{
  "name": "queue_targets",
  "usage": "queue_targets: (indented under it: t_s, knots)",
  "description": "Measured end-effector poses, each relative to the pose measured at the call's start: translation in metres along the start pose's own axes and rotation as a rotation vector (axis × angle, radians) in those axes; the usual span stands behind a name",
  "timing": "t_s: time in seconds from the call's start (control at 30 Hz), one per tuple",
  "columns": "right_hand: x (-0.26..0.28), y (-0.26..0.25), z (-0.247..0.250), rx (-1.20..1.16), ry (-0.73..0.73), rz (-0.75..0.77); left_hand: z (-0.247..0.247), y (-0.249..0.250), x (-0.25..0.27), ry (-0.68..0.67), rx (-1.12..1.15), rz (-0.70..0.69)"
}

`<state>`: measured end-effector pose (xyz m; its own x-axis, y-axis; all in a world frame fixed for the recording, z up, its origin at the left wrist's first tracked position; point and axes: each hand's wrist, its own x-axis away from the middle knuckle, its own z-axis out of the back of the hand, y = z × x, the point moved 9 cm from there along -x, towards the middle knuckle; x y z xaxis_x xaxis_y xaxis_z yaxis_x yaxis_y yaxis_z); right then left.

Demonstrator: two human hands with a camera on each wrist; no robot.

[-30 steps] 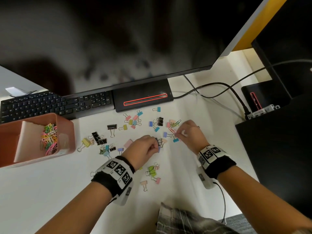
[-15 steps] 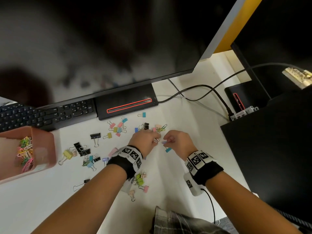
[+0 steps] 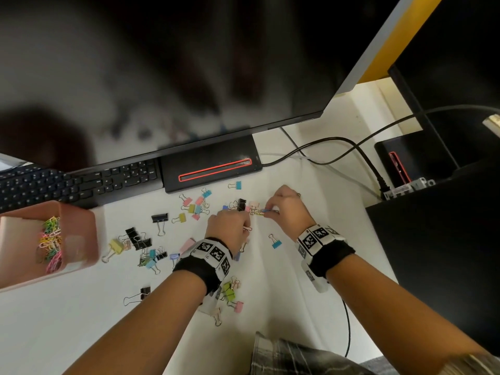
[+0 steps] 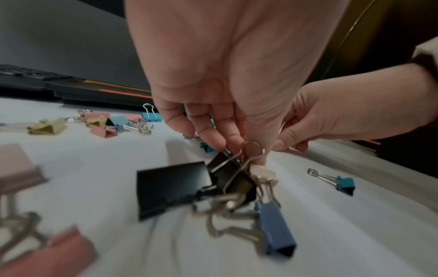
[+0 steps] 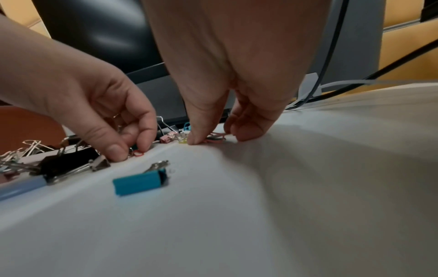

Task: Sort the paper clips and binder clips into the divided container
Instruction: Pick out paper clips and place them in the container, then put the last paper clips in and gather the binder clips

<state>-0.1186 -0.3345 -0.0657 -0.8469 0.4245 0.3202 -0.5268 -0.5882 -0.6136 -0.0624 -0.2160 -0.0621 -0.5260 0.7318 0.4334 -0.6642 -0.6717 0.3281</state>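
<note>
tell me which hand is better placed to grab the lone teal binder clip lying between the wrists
Right, probably. The teal binder clip lies just beside the right hand; the left hand already pinches a bunch of binder clips.

This is an office desk. A large dark monitor [image 3: 167, 71] stands over a white desktop [image 3: 311, 266], its flat black base [image 3: 211, 166] marked by a red outline, and a black keyboard [image 3: 67, 182] sits partly under the screen at the left. Black cables [image 3: 338, 147] run across the desk to a black box [image 3: 414, 158] (what kind cannot be told) at the right. Binder clips [image 3: 194, 209] lie scattered, and a pink container [image 3: 81, 239] holds paper clips [image 3: 50, 243].
</note>
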Motion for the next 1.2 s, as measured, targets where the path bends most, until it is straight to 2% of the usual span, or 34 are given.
queue_targets:
  t_s: [0.13,0.37,0.5,0.63,0.73,0.9,0.97,1.2]
  knots:
    - [0.009,0.002,-0.004,0.028,-0.047,0.033,-0.003,-0.008,0.002,-0.054,-0.014,0.025]
    - [0.025,0.015,-0.006,0.018,-0.093,-0.037,-0.009,-0.011,0.003,-0.098,-0.014,0.044]
    - [0.026,0.013,-0.005,-0.018,-0.090,-0.030,-0.008,-0.011,0.005,-0.085,0.100,0.003]
    - [0.032,0.018,-0.005,-0.056,-0.074,-0.046,0.001,-0.017,0.012,-0.010,0.211,-0.013]
    - [0.036,0.020,-0.006,-0.091,-0.043,-0.048,0.010,-0.028,0.017,0.042,0.289,0.028]
    - [0.035,0.026,-0.004,-0.147,-0.021,-0.081,0.040,-0.051,0.025,0.221,0.394,0.072]
    - [0.034,0.028,-0.004,-0.164,-0.020,-0.090,0.048,-0.060,0.028,0.251,0.393,0.091]
    - [0.032,0.031,-0.006,-0.184,-0.018,-0.115,0.016,-0.052,0.036,0.018,0.327,0.173]
